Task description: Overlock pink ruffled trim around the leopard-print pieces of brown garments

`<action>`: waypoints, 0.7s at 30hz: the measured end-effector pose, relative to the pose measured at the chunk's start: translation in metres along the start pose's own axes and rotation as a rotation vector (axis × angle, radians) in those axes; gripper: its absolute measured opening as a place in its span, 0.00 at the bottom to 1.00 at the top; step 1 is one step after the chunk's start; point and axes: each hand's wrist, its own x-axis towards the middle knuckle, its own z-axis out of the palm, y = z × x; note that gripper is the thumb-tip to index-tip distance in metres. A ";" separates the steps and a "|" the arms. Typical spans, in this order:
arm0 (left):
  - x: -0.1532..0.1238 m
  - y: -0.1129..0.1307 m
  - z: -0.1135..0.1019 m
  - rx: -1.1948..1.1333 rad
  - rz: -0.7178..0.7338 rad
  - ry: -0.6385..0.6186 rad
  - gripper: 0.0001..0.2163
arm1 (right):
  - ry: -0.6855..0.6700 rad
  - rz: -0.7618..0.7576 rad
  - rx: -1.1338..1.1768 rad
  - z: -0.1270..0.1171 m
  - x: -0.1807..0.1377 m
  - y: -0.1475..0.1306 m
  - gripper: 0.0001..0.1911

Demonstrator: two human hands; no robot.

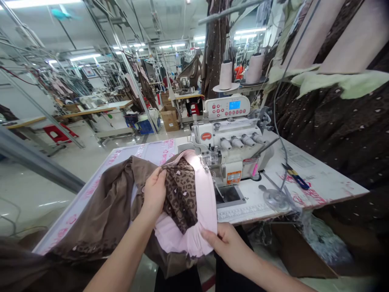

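A brown garment (118,194) with a leopard-print side and a pink band (204,190) lies over the table's front left part. Its far end sits under the lit needle area of a white overlock sewing machine (209,138). My left hand (154,190) is closed on the brown fabric at the left side of the band's loop. Lower right, my right hand (226,245) pinches the pink band's near edge between thumb and fingers. The band curves from the needle area down to my right hand, then back left.
Snips (296,176) with dark blue handles lie on the table (334,178) to the right. Thread cones (225,75) stand behind the machine. A grey cable (277,105) hangs down at the right, beside dark spotted fabric (343,117). A metal post (39,156) crosses the left.
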 end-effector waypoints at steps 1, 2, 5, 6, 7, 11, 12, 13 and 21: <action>0.004 0.001 0.002 -0.015 0.014 -0.025 0.15 | 0.000 0.001 -0.003 -0.002 0.004 0.000 0.21; 0.009 0.001 0.003 -0.022 0.029 -0.047 0.15 | 0.004 -0.001 -0.005 -0.005 0.008 -0.001 0.21; 0.029 0.000 0.007 0.068 0.085 -0.039 0.14 | 0.030 -0.012 -0.015 -0.015 0.022 -0.004 0.22; 0.034 0.001 0.008 0.117 0.103 -0.015 0.14 | 0.040 -0.020 -0.025 -0.018 0.028 -0.005 0.23; 0.037 0.002 0.009 0.161 0.120 0.013 0.13 | 0.052 -0.030 -0.039 -0.022 0.034 -0.007 0.23; 0.013 0.011 0.009 0.265 0.294 0.118 0.12 | 0.069 -0.053 -0.069 -0.032 0.054 -0.011 0.25; -0.001 0.011 0.008 0.305 0.345 0.077 0.12 | 0.064 -0.048 -0.062 -0.033 0.057 -0.011 0.25; -0.016 0.011 0.008 0.344 0.360 -0.008 0.12 | 0.056 -0.041 -0.052 -0.033 0.060 -0.011 0.25; -0.072 -0.002 0.003 0.011 -0.118 -0.755 0.16 | 0.066 0.063 0.030 -0.027 0.058 -0.011 0.29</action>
